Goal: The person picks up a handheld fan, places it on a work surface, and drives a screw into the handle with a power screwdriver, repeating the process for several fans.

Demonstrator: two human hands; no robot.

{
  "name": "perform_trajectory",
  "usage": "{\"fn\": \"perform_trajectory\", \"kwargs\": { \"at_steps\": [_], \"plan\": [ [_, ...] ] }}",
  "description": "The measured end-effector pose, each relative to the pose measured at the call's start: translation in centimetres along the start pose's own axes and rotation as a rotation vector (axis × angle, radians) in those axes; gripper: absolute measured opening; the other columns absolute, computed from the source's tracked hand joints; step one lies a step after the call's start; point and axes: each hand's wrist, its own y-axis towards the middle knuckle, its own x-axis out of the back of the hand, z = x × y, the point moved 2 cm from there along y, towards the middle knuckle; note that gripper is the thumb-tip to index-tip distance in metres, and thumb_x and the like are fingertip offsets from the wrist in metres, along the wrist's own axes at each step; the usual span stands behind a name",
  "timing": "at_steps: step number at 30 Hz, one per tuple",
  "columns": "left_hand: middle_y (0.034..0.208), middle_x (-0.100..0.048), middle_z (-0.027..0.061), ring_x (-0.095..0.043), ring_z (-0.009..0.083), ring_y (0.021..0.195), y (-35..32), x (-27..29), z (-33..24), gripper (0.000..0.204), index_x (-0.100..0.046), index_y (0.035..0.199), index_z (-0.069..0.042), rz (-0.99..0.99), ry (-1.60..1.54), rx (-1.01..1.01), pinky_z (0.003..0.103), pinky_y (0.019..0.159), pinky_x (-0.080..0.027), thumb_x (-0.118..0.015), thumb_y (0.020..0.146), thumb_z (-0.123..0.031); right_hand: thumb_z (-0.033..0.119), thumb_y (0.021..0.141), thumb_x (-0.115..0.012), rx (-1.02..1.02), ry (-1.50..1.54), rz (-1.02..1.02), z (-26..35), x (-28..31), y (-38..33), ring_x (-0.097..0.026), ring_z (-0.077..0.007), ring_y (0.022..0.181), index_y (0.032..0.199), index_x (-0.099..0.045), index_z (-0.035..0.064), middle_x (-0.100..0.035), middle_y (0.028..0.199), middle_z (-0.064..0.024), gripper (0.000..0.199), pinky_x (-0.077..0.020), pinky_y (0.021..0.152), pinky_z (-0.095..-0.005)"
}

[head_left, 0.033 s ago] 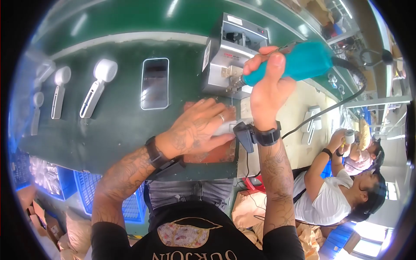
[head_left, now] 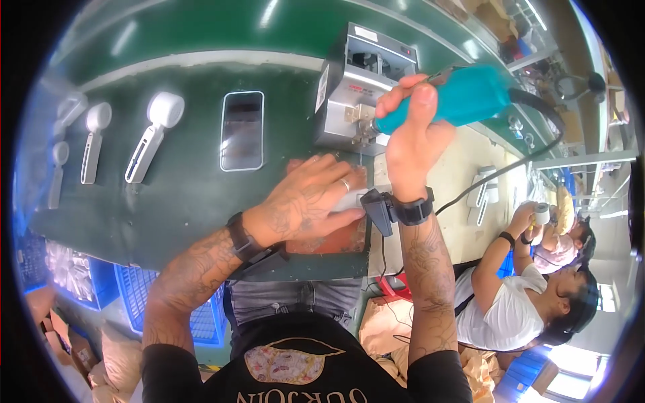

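My right hand [head_left: 420,144] is wrapped round a teal electric screwdriver [head_left: 476,95], which lies nearly level with its cable trailing off to the right. Its tip is at the front of a grey metal screw feeder [head_left: 339,111]; whether a screw sits on the bit is too small to tell. Lower and to the left, my left hand [head_left: 302,201] presses a white plastic piece [head_left: 347,201] against a reddish-brown pad [head_left: 327,243] at the bench's near edge. Fingers and palm hide most of that piece.
A phone [head_left: 242,131] lies left of the feeder. Further left are several white handheld fans [head_left: 153,139]. More white parts [head_left: 482,188] rest on the pale board at right, near a co-worker [head_left: 507,305]. Blue crates [head_left: 205,316] stand below the bench. A black cable [head_left: 484,181] crosses the right side.
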Motion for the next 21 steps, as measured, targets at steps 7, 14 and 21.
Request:
{"fn": "perform_trajectory", "kwargs": {
  "at_steps": [7,14,21],
  "plan": [
    [0.106,-0.058,0.0133,-0.054,0.032,0.101,-0.3,0.3,-0.1,0.049,-0.059,0.124,-0.001,0.021,-0.016,-0.021,0.043,0.086,-0.046,-0.069,0.085,-0.03,0.034,0.104,-0.053,-0.073,-0.029,0.062,0.7,0.1,-0.7,-0.058,-0.0179,0.062,0.101,-0.056,-0.0017,-0.057,0.071,-0.0075,0.036,-0.0473,0.058,-0.0306],
    [0.107,-0.058,0.0122,-0.055,0.0317,0.097,0.2,0.0,0.3,0.042,-0.061,0.123,-0.002,0.007,0.004,-0.021,0.043,0.084,-0.047,-0.067,0.087,-0.021,0.058,0.096,-0.056,-0.164,0.075,0.031,5.3,3.7,-5.6,-0.052,-0.0186,0.059,0.112,-0.054,-0.003,-0.053,0.068,-0.0073,0.064,-0.0432,0.056,-0.0328],
    [0.111,-0.063,0.0094,-0.056,0.0311,0.096,0.1,0.2,-0.2,0.032,-0.068,0.116,-0.004,0.028,-0.08,0.047,0.042,0.091,-0.045,-0.07,0.087,-0.016,0.064,0.093,-0.055,-0.214,0.037,0.068,5.1,4.2,-8.0,-0.051,-0.0192,0.056,0.111,-0.05,-0.0043,-0.052,0.066,-0.0084,0.071,-0.0429,0.055,-0.033]
  ]
}}
